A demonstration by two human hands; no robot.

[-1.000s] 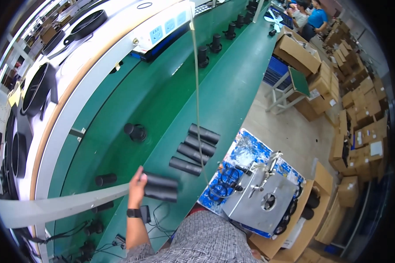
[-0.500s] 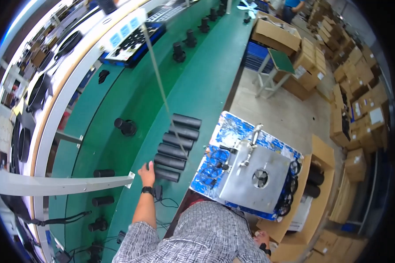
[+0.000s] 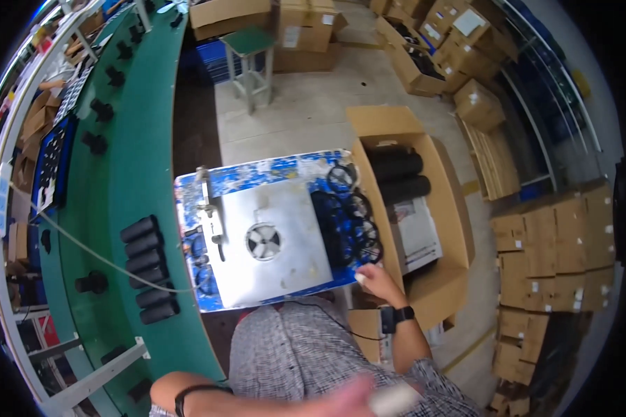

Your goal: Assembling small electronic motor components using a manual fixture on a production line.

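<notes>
My right hand [image 3: 382,285] is closed in a pinch at the table's near right corner, with a small white bit at its fingertips that I cannot identify. My left hand [image 3: 348,401] reaches across my body at the lower edge, smeared by motion. A blurred whitish object [image 3: 396,399] lies against its fingers; whether it is gripped does not show. Ahead stands a square metal plate fixture [image 3: 289,271] with a round slotted opening [image 3: 263,241] and a clamp [image 3: 206,198] on its left side. Black rings [image 3: 359,206] lie along its right side.
The paint-worn blue table [image 3: 257,169] carries the fixture. Right of it, an open cardboard box [image 3: 459,236] holds black cylinders [image 3: 400,164]. Several black tubes [image 3: 143,261] lie in a row on the green bench [image 3: 135,174]. A stool [image 3: 248,43] and stacked cartons [image 3: 549,243] stand farther off.
My view has swung right, toward the fixture and box. My left hand has left the black tubes and crossed in front of me. My right hand has come up to the table's corner.
</notes>
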